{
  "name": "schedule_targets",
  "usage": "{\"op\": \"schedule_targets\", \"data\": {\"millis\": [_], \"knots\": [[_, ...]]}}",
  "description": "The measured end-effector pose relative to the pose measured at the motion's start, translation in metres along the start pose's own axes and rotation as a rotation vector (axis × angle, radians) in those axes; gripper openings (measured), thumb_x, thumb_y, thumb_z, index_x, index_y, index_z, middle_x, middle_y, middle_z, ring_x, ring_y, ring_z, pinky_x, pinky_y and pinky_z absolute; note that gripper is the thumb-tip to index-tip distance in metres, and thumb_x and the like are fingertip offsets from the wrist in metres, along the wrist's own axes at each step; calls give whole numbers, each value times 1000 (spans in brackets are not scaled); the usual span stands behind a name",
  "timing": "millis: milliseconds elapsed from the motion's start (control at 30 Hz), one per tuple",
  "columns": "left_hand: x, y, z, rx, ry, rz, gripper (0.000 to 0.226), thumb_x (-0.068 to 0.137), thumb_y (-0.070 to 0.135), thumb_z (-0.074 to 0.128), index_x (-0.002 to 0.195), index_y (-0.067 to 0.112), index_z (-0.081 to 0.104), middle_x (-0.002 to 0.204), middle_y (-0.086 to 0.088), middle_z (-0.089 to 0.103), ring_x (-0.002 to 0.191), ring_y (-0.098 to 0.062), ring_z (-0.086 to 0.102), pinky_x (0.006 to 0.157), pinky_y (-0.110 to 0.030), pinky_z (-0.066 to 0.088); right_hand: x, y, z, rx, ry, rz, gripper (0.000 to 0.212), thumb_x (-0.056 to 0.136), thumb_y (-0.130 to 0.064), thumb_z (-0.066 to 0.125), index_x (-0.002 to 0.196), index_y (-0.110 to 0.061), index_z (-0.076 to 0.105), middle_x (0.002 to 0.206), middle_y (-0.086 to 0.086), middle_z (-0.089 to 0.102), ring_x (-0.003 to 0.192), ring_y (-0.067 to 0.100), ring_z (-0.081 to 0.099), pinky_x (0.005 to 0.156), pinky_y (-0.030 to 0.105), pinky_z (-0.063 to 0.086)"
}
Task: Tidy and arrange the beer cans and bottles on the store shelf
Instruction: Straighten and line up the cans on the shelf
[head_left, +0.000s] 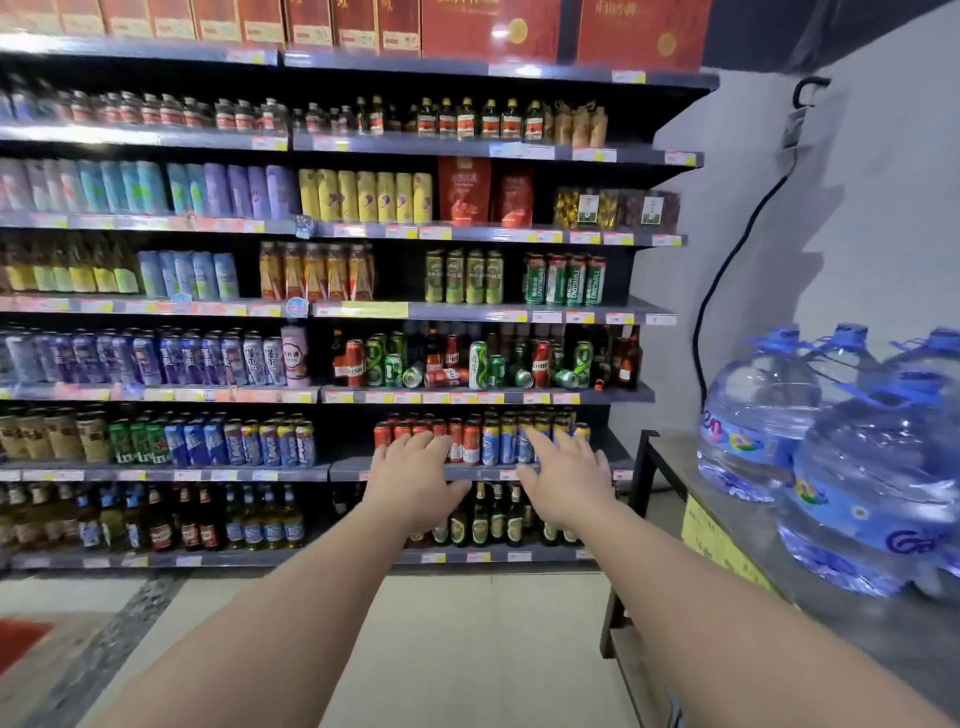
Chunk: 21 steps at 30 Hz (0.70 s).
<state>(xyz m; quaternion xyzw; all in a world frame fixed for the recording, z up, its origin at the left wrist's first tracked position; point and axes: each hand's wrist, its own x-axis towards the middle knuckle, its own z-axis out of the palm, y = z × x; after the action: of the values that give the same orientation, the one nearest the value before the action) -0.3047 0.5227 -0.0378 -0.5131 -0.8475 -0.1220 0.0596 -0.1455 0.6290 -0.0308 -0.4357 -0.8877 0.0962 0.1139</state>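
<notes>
A dark store shelf unit (483, 396) fills the view. On its right section, one shelf holds a jumble of red and green beer cans (457, 364) and brown bottles (626, 358); several cans lie on their sides. One shelf lower, red cans (470, 441) and blue-yellow cans (491, 441) stand in neat rows. Green beer bottles (488, 514) stand on the bottom shelf. My left hand (413, 480) and my right hand (569, 475) are stretched out side by side in front of the lower can shelf, fingers spread, holding nothing.
A low metal rack (727, 525) on the right carries large blue water jugs (852, 467). A black cable (727, 280) hangs down the white wall. Neat rows of cans and bottles fill the left shelf section (156, 364). Pale tiled floor (467, 649) lies below.
</notes>
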Motion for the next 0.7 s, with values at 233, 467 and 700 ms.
{"op": "schedule_targets", "data": {"millis": [233, 467, 700], "knots": [[153, -42, 24, -5, -9, 19, 73, 91, 60, 47, 151, 23, 28, 158, -2, 28, 146, -25, 22, 118, -47, 20, 150, -10, 30, 42, 0, 7, 58, 99, -49, 34, 152, -34, 15, 162, 3, 14, 149, 25, 8, 120, 49, 10], [274, -61, 89, -78, -81, -12, 74, 89, 59, 49, 151, 23, 29, 157, -1, 31, 144, -23, 26, 115, -46, 26, 280, 22, 71, 42, -62, 24, 59, 99, -49, 36, 152, -34, 16, 162, 3, 14, 149, 26, 11, 119, 49, 14], [401, -53, 146, -120, -106, -84, 76, 90, 59, 50, 152, 21, 27, 158, -1, 29, 145, -22, 24, 116, -42, 26, 418, 82, 103, 59, -114, 1, 63, 98, -50, 39, 153, -31, 15, 161, 2, 17, 147, 25, 17, 116, 44, 25]]}}
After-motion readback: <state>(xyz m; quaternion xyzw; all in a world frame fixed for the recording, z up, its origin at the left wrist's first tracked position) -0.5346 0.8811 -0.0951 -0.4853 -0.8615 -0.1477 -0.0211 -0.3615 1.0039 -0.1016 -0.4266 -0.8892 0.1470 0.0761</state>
